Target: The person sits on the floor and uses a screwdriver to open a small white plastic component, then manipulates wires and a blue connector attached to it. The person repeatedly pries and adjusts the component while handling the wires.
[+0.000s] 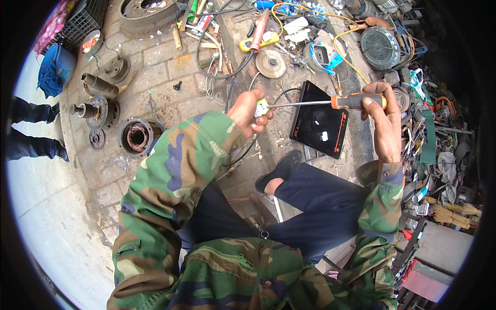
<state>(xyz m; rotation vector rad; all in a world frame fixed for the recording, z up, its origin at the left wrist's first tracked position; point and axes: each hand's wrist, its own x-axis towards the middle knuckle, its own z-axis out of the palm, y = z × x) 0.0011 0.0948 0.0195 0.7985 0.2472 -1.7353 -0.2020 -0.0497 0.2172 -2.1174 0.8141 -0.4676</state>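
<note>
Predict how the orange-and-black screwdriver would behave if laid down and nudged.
The screwdriver would probably stay stiff, since its shaft looks straight and metallic. Its thick handle suggests weight toward that end. Being wider there than along the slim shaft, it may roll in a curve.

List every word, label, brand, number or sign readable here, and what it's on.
None can be quoted.
Black rectangular flat panel: orange-red markings near its edge, too small to read.
Small white-and-yellow-green block in the left grip: dark spots, can't tell if print.
Orange-and-black screwdriver handle in the right grip: no lettering discernible.
Blue-and-white box: any print too small.
</note>
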